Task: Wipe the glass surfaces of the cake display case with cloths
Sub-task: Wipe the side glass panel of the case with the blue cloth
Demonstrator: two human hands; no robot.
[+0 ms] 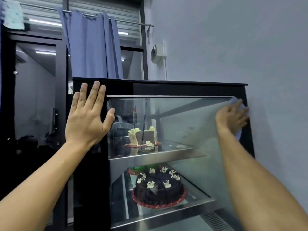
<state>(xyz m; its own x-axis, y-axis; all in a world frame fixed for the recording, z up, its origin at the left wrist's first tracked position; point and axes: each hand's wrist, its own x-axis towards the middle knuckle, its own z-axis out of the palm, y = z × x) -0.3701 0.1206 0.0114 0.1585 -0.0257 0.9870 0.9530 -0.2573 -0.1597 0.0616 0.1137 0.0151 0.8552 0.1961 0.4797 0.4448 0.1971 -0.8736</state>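
A: Quick pass. Left hand?

B: Flat on the black frame at the upper left corner of the display case, fingers straight and slightly spread, thumb out onto the glass front. Held nothing. Looked like bracing, so the body stayed steady while the other arm reached across.

A: Right hand?

B: Blurred. Up at the top right corner of the glass, pressing a light blue cloth against it. Cloth showed above and below the hand. Fingers seemed bent over the cloth, but with the blur I couldn't tell exactly how.

A: Why that corner?

B: My guess was the wipe was working the upper edge, with the pane below not yet covered.

A: Surroundings?

B: Inside, a cut white cake sat on the upper shelf and a chocolate cake on the lower one, both behind glass, so no contact. Grey wall was just beside the case's right side, tight room for the cloth there. Blue curtain hung behind the case, and a dark glass door stood to the left.
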